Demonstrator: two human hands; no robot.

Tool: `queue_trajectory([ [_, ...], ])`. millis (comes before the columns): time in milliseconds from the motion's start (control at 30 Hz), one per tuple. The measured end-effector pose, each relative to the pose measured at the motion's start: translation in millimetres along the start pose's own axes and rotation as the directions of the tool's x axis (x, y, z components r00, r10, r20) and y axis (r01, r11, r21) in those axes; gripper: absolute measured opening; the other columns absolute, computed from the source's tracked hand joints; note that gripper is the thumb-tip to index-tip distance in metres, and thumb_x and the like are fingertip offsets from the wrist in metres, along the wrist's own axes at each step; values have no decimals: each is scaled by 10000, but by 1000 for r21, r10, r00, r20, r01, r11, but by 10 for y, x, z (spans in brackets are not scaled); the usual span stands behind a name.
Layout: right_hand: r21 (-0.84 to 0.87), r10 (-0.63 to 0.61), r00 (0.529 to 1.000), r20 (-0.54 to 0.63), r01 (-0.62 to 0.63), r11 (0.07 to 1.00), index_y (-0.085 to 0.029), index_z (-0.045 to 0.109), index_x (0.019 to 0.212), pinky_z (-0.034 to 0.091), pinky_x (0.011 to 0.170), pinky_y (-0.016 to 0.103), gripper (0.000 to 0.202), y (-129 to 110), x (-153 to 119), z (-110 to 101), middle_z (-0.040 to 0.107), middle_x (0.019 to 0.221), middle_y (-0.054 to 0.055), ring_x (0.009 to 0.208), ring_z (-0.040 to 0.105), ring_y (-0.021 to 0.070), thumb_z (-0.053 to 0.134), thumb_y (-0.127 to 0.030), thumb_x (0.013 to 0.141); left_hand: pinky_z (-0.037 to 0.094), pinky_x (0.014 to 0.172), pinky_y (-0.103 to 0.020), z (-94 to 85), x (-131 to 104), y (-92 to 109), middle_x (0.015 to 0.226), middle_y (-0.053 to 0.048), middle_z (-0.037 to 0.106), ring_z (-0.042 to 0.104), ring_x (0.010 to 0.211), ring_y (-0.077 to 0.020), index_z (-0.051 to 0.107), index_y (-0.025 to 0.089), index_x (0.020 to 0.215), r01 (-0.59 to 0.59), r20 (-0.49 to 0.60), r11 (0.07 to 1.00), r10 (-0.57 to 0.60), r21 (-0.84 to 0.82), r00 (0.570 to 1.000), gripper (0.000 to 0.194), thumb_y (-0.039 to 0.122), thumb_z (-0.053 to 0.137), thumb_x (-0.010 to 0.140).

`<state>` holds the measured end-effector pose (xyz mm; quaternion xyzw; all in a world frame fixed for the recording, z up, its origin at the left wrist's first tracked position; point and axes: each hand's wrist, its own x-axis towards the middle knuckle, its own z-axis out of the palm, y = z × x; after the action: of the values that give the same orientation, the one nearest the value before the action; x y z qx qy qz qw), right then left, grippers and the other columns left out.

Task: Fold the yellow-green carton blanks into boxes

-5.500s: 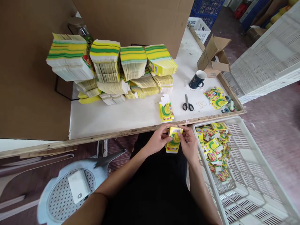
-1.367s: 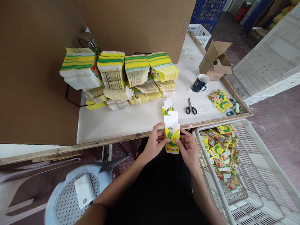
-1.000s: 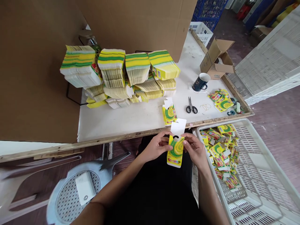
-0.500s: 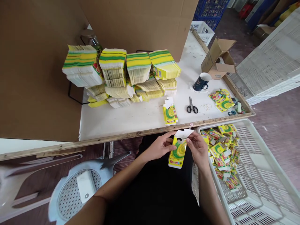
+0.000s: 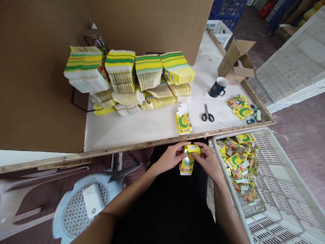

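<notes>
A small yellow and green printed carton point(image 5: 187, 164) is held up over my lap, just below the table's front edge. My left hand point(image 5: 171, 157) grips its left side, thumb on the front panel. On the other side my right hand point(image 5: 207, 159) pinches the upper right part. A yellow flap with a barcode is folded over at the carton's top. Flat cartons point(image 5: 183, 120) of the same print lie on the table above my hands. To the right, a white plastic crate point(image 5: 269, 152) holds many similar cartons point(image 5: 238, 162).
Banded stacks of flat cartons point(image 5: 120, 73) stand at the back of the table point(image 5: 142, 127). Black scissors point(image 5: 207, 113), a dark mug point(image 5: 217, 88) and an open cardboard box point(image 5: 236, 64) are to their right. A stool point(image 5: 68, 210) with a white phone point(image 5: 93, 200) is at lower left.
The carton's white top flaps, upright before, are out of sight, and the yellow barcode flap now lies folded over the top. Both hands have closed in around the carton's upper end.
</notes>
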<state>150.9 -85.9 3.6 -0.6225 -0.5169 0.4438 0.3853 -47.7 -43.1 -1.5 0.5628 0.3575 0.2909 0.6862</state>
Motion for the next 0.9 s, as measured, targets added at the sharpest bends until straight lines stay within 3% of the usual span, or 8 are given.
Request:
queue_trajectory([
  [267,101,31,995,98,-41,994,-181,627,1236,424,574,274,501,-72,-1,-123,603,647,-45,594,540,139,719,-491,854,571,897,-389,-29,38,-22,1147,-138,766,735,999,-259,599,187,1408,13,3,1000,-13,-8,1000,551,292,706,877],
  [400,49,71,988,134,-78,996,-181,580,1232,388,529,272,487,-16,33,-118,569,565,-73,524,513,135,717,-461,857,565,900,-396,-33,45,-47,1132,-139,769,737,1002,-264,594,187,1412,45,26,998,-44,-32,999,573,327,718,871],
  [533,54,92,991,94,-97,994,-204,531,1226,370,522,267,473,24,78,-24,522,536,-103,484,480,129,705,-426,847,557,939,-412,-36,50,-57,1171,-146,758,727,1060,-284,603,195,1401,17,31,997,-15,-75,999,594,381,745,855],
  [733,-49,43,998,42,-41,998,-213,542,1217,314,495,252,426,-97,78,116,459,481,-123,437,424,125,665,-393,850,572,916,-410,-37,71,-45,1144,-143,769,741,1027,-285,609,194,1391,-11,-4,988,11,-155,1000,622,426,771,837],
  [900,-116,-28,1000,11,30,993,-194,572,1265,312,501,259,436,-156,33,70,422,489,-118,452,376,117,656,-378,880,579,853,-364,-66,70,-2,1069,-126,786,756,928,-251,618,180,1365,7,5,974,-6,-225,1000,651,446,809,802],
])
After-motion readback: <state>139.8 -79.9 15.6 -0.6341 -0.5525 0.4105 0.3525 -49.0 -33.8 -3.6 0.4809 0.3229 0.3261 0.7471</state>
